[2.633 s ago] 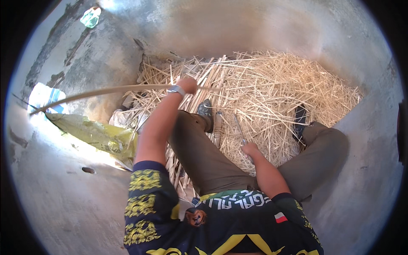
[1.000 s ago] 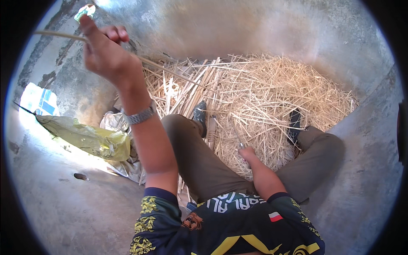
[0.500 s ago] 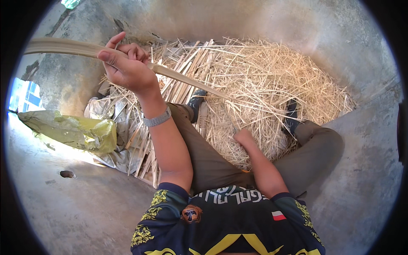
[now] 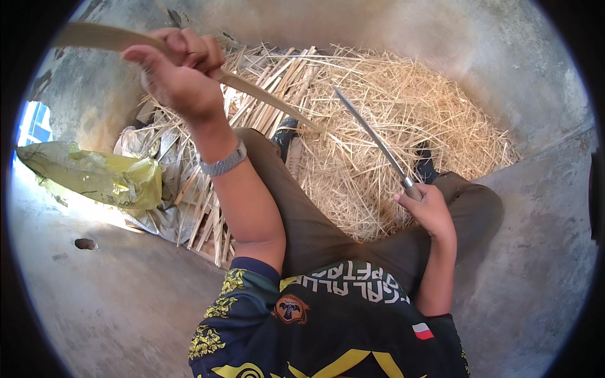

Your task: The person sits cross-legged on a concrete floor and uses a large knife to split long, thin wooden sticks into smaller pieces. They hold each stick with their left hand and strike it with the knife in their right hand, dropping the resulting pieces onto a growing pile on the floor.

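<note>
My left hand [image 4: 183, 79] is raised at the upper left, its fingers wrapped round a long pale wooden strip [image 4: 268, 99]. One end of the strip runs out past the hand to the far left. The other end slants down to the right over the straw-like shavings [image 4: 372, 82]. My right hand [image 4: 428, 208] grips the handle of a long narrow-bladed knife [image 4: 377, 140] above my right knee. The blade points up and to the left, apart from the strip.
Several split wooden strips [image 4: 277, 75] lie beside the shavings. A yellowish plastic sack [image 4: 94, 176] lies at the left, by pale crumpled cloth or sacking [image 4: 142, 146]. A concrete wall [image 4: 428, 31] curves round me, with a small hole at lower left. My bent legs frame the shavings.
My right hand has moved right and up from the shavings, and the knife blade has come plainly into view. My left hand has closed more round the strip and shifted slightly up and left.
</note>
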Available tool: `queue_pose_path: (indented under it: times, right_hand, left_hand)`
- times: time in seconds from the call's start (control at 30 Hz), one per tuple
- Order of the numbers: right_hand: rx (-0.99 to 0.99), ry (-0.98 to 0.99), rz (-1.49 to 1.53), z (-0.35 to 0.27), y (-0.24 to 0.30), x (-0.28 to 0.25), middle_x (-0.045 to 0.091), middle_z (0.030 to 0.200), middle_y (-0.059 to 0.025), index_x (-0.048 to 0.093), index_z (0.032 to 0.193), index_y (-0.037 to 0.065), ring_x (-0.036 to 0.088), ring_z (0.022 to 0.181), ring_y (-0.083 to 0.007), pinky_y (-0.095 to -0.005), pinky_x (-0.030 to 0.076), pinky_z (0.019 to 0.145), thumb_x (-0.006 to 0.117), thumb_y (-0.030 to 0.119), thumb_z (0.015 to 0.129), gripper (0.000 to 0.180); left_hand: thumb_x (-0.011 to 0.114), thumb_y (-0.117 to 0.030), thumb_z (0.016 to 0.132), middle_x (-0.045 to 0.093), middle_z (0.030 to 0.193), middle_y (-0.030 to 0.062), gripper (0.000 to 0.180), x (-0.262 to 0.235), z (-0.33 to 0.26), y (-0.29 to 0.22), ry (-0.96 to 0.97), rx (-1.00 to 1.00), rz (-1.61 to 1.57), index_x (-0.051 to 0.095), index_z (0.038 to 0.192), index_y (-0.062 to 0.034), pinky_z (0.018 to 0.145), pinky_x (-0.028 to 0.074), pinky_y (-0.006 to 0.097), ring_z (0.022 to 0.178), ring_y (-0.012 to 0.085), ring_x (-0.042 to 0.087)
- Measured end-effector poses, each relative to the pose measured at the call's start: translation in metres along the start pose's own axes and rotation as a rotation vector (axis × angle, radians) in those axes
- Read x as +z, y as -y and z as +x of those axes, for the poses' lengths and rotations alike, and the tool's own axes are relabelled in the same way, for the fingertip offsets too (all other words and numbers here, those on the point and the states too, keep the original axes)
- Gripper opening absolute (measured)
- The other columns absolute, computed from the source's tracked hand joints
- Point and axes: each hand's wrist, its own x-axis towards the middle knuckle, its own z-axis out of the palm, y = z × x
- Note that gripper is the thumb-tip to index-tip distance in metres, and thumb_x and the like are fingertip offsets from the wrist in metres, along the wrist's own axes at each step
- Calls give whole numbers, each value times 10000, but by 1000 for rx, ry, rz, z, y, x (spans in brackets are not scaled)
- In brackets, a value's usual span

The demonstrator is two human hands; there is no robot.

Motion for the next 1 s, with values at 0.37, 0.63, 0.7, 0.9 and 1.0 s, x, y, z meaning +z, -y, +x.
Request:
queue_pose_path:
  times: [0.37, 0.63, 0.7, 0.9, 1.0]
  right_hand:
    - [422, 107, 784, 16, -33, 77, 466, 603, 63, 491, 860, 123, 420, 432, -42, -262, 392, 405, 740, 177, 886, 256]
    - [441, 107, 854, 21, -35, 74, 472, 607, 62, 488, 880, 127, 427, 435, -47, -269, 405, 408, 736, 177, 890, 253]
    - [432, 118, 853, 21, -31, 73, 472, 607, 60, 487, 879, 127, 428, 435, -47, -267, 403, 405, 740, 181, 889, 259]
    - [304, 69, 706, 11, -11, 71, 481, 606, 42, 504, 833, 103, 433, 429, -53, -256, 386, 389, 755, 196, 877, 271]
    - [208, 64, 648, 3, 0, 74, 488, 591, 30, 510, 782, 88, 414, 419, -55, -244, 348, 389, 756, 180, 888, 283]
  left_hand:
    - [422, -788, 908, 254, 600, -34, 697, 26, -21, 26, 4, -39, -75, 385, 828, -97, 458, 208, 288, 490, 102, 212]
    - [408, -768, 932, 271, 595, -36, 690, 43, -28, 34, 227, -115, -143, 397, 823, -86, 463, 219, 275, 495, 85, 248]
    - [404, -763, 939, 274, 594, -37, 687, 51, -29, 35, 255, -103, -143, 401, 824, -86, 459, 210, 270, 496, 82, 251]
    - [441, -621, 1001, 383, 656, -7, 574, 68, -34, 45, 300, -173, -238, 475, 909, -56, 495, 279, 272, 549, 102, 359]
    - [441, -420, 1090, 538, 745, 28, 417, 71, -36, 49, 335, -244, -343, 573, 1060, -26, 570, 445, 289, 648, 150, 551]
